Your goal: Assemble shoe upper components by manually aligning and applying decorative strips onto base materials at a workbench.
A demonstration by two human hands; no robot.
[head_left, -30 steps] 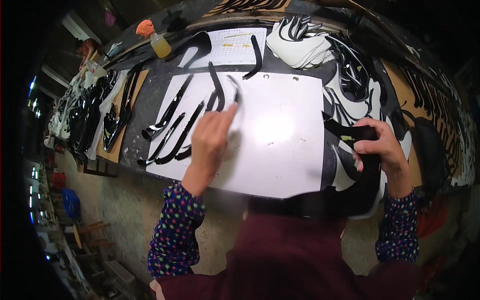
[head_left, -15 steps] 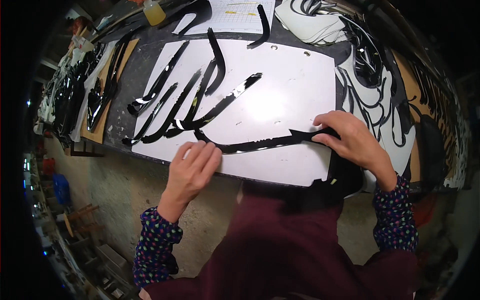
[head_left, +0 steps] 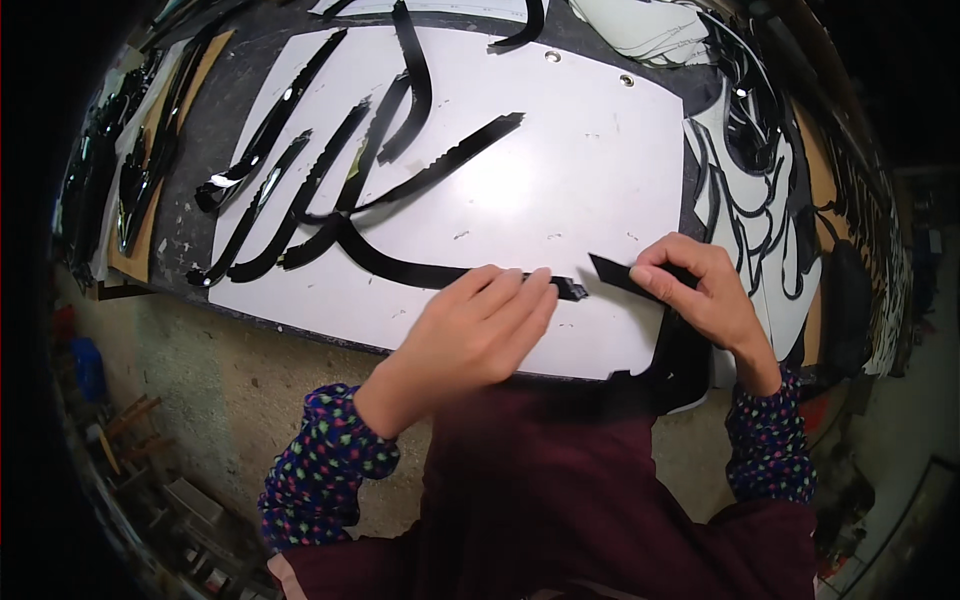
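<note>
Left hand (head_left: 478,325) has been moved rightward, black strip (head_left: 410,273) held seemingly for steadiness; pointed black piece (head_left: 612,273) is pinched by right hand (head_left: 705,293).

Mottled floor (head_left: 240,370) here, lower left, wooden stool (head_left: 105,448) on it, blue container (head_left: 88,370) just above; upper right corner's dark!

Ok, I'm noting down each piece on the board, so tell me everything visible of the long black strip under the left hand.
The long, narrow black strip looks matt and pliable; its material can't be told. It lies on the flat white board, running nearly straight on the person's side, then curving away at its left end, where it meets other slim black strips. Its right end looks ragged and glints. The bare left hand lies across it, hiding part.
</note>
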